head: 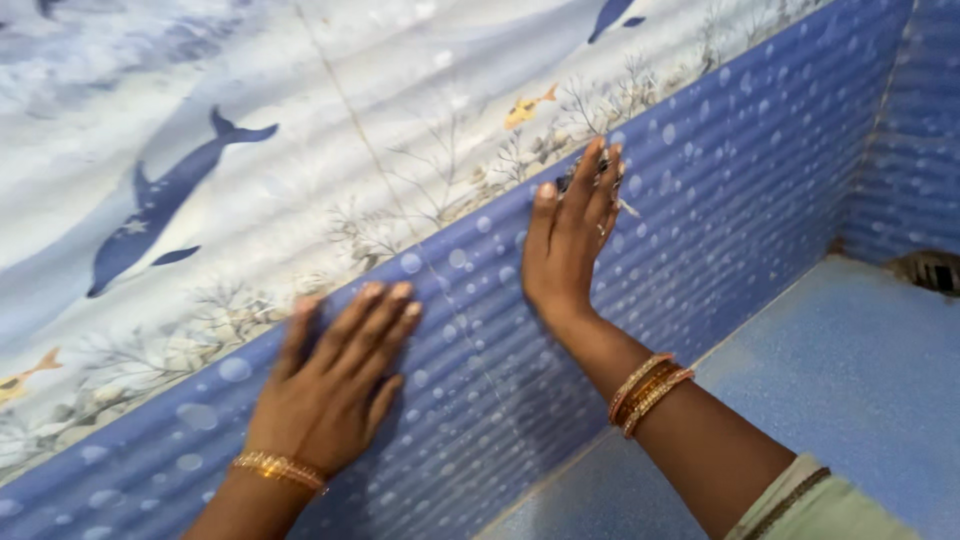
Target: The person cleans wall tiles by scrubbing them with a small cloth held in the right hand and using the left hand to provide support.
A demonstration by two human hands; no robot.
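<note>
My left hand (335, 385) lies flat, fingers spread, against the dark blue tiled wall (720, 160) with white bubble spots. My right hand (570, 235) presses against the same wall further right and higher, fingers straight, with a small dark scrubbing pad (575, 178) pinned under its fingertips at the edge where the blue band meets the pale tiles. Gold bangles circle both wrists.
Above the blue band runs a pale tile strip with dolphins (165, 195), small orange fish (528, 108) and coral. A speckled blue floor (850, 370) lies at the lower right. A floor drain grate (925, 268) sits near the corner at the right edge.
</note>
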